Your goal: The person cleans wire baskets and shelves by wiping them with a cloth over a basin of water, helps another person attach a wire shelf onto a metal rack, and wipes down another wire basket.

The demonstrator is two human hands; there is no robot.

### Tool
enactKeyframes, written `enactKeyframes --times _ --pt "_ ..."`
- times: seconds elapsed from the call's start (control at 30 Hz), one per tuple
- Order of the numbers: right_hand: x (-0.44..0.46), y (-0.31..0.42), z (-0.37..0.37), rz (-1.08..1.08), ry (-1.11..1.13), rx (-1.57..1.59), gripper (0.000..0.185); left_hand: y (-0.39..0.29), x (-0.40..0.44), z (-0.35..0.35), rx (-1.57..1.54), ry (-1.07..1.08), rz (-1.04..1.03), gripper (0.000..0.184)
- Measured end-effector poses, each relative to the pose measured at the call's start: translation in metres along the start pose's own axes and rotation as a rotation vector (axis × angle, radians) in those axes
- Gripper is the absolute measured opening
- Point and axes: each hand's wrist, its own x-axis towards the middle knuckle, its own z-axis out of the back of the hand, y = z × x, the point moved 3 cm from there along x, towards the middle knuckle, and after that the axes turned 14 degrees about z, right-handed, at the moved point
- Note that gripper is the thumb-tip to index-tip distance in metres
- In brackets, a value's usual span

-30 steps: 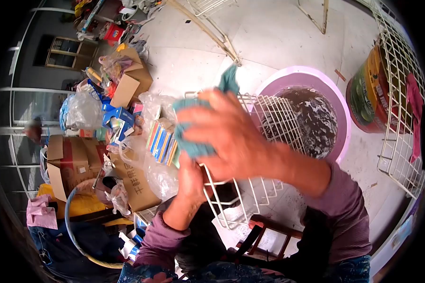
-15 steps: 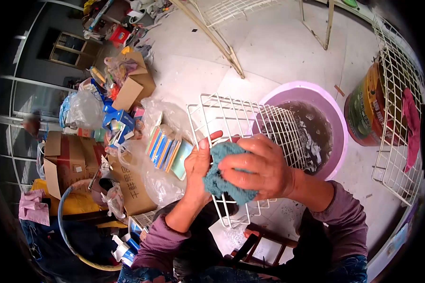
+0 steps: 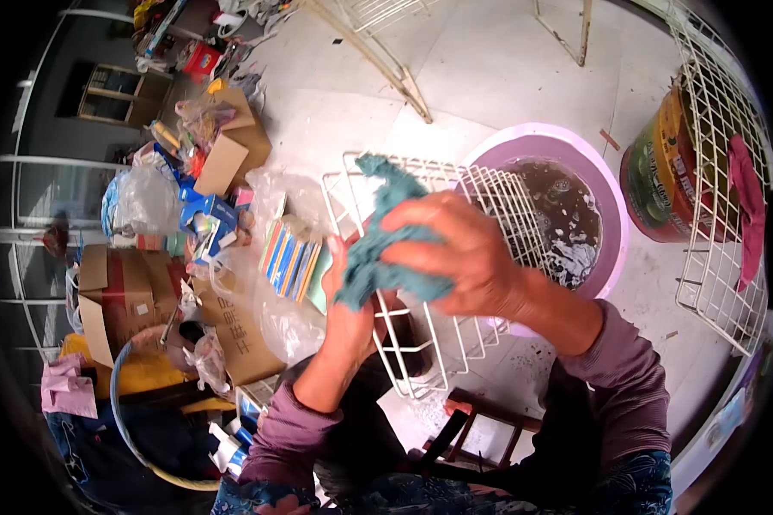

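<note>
A white wire rack [image 3: 514, 210] is held up at an angle in front of me, its far end over the rim of the purple basin [image 3: 617, 215]. My left hand [image 3: 349, 322] is closed on the rack's near side, its fingers partly covered by a teal cloth [image 3: 376, 257]. Bunched in my right hand [image 3: 468, 253], the cloth lies against the rack's near end, with one corner flopping upward. Dark, murky water with whitish foam fills the lower part of the basin.
Left of me lie a stack of small boxes or booklets [image 3: 290, 262], plastic bags and cardboard boxes [image 3: 116, 292]. At right, another wire rack [image 3: 704, 249] with a red cloth [image 3: 747, 215] leans by a colourful bucket [image 3: 661, 180]. A small wooden stool [image 3: 515, 429] stands below.
My right hand has shifted slightly up with the teal cloth, which now spreads out with a raised corner. The rack sits a little higher and further left in view; my left hand still grips it.
</note>
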Motion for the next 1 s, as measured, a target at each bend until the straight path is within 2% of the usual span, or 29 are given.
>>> enactKeyframes --times 0.1,0.17,0.23,0.33,0.37,0.43,0.47,0.57,0.63,0.7,0.83,0.87,0.9,0.97,1.0 --pt "0.001 -0.003 0.011 0.000 0.063 -0.071 0.031 -0.003 -0.001 -0.008 -0.042 -0.010 0.045 0.069" --pt "0.015 -0.003 0.014 -0.016 0.012 -0.088 0.032 -0.003 0.000 -0.011 -0.129 0.173 -0.007 0.070" --pt "0.030 0.006 0.014 -0.040 -0.034 -0.090 0.034 -0.001 -0.004 -0.012 -0.114 0.136 -0.004 0.063" --pt "0.034 0.037 -0.008 -0.007 0.320 -0.074 0.027 -0.008 -0.009 -0.017 -0.215 0.215 0.107 0.061" --pt "0.029 0.045 -0.008 -0.012 0.319 -0.073 0.027 -0.011 -0.007 -0.018 -0.263 0.267 0.153 0.060" --pt "0.018 0.063 -0.008 0.138 0.463 -0.058 0.022 -0.012 -0.005 -0.020 -0.366 0.367 0.244 0.060" --pt "0.014 0.070 -0.007 0.131 0.461 -0.058 0.022 -0.013 -0.005 -0.018 -0.262 0.327 0.166 0.063" --pt "0.009 0.083 0.005 0.218 0.482 -0.038 0.020 -0.014 -0.006 -0.017 -0.243 0.253 0.155 0.058" --pt "0.004 0.079 0.019 0.003 0.417 0.409 0.020 -0.014 -0.002 -0.011 -0.194 0.251 0.154 0.063" --pt "-0.012 0.064 0.027 -0.186 0.053 0.497 0.019 -0.012 0.008 0.004 -0.124 0.165 0.116 0.066" --pt "-0.035 0.021 0.072 -0.482 -0.115 0.084 0.014 -0.014 0.006 0.007 0.025 0.039 0.082 0.077" --pt "-0.047 0.018 0.067 -0.577 -0.202 0.096 0.015 -0.017 0.003 0.006 0.143 -0.061 0.016 0.064" --pt "-0.060 0.014 0.062 -0.669 -0.291 0.110 0.017 -0.020 0.001 0.008 0.261 -0.152 -0.076 0.062" --pt "-0.080 0.006 0.048 -0.606 -0.226 0.083 0.021 -0.029 -0.001 0.010 0.487 -0.224 -0.050 0.065" --pt "-0.086 0.004 0.042 -0.547 -0.154 0.063 0.025 -0.033 0.001 0.011 0.518 -0.296 -0.054 0.074"
